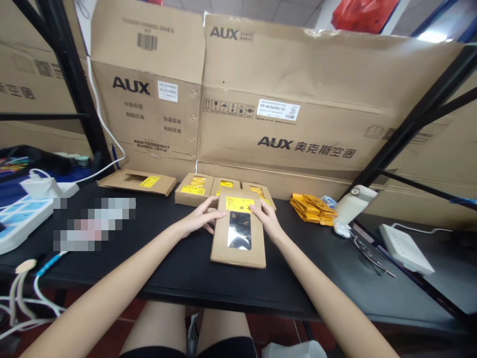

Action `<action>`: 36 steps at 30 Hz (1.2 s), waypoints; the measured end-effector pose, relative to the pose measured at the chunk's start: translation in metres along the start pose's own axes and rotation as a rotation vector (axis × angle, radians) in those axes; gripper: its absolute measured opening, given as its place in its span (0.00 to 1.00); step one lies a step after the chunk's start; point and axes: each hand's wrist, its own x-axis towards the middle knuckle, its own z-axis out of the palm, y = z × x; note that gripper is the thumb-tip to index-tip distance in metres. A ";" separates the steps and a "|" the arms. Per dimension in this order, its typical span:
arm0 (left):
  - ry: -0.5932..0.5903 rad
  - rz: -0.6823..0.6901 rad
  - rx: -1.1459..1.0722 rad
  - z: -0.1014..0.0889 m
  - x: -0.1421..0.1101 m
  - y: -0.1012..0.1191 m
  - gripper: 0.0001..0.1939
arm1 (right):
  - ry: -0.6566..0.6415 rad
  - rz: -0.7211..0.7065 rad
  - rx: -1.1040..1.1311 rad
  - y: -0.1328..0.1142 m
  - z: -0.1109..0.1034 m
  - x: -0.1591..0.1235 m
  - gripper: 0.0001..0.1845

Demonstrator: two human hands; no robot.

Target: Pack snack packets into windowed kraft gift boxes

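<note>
A flat brown cardboard box (240,256) with a dark, shiny window and a yellow label is held between my hands over the black table, its near end toward me. My left hand (201,217) grips its upper left edge, thumb on the top face and the other fingers partly hidden beside it. On the upper right edge my right hand (267,218) is closed, thumb by the label. Just behind stand three similar boxes, a left one (192,190), a middle one (224,185) and a right one (266,194), yellow packets showing in their windows.
A flat open-windowed carton (137,182) lies at the back left. Orange packets (313,208), a white bottle (356,205), glasses (372,256) and a white device (406,248) are on the right. A power strip (26,219) sits left. Large cartons (316,119) wall the back.
</note>
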 end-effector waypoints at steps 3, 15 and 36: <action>0.014 0.011 0.013 0.000 0.001 -0.001 0.32 | -0.023 0.017 0.004 0.000 0.001 0.000 0.17; 0.065 0.016 0.030 0.007 0.001 0.001 0.27 | 0.003 0.008 0.033 0.005 0.000 0.001 0.22; 0.058 0.046 0.029 0.005 0.003 0.000 0.31 | 0.038 0.134 -0.005 -0.001 -0.004 0.003 0.18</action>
